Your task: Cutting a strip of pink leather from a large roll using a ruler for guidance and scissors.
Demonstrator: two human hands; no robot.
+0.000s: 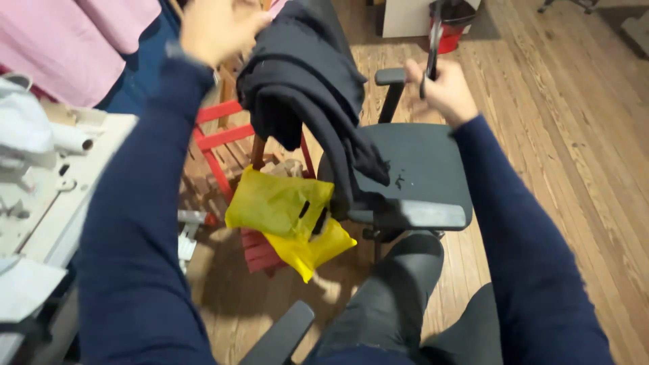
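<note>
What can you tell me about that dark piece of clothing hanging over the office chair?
The dark navy-black fabric garment looks soft and thick, like a sweatshirt or jacket. It hangs crumpled in deep folds over the black office chair, its lower end trailing onto the seat. The left hand grips its top edge. Below it lies a yellow plastic bag, which it appears to overlap slightly.

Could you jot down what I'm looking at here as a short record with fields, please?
Left hand: raised left hand gripping the dark, draped fabric garment
Right hand: right hand closed around a thin black handled tool, blurred
Garment: hangs down over the black office chair
Beside the chair: crumpled yellow plastic bag on a red wooden slatted frame
Floor: wooden plank floor
</note>
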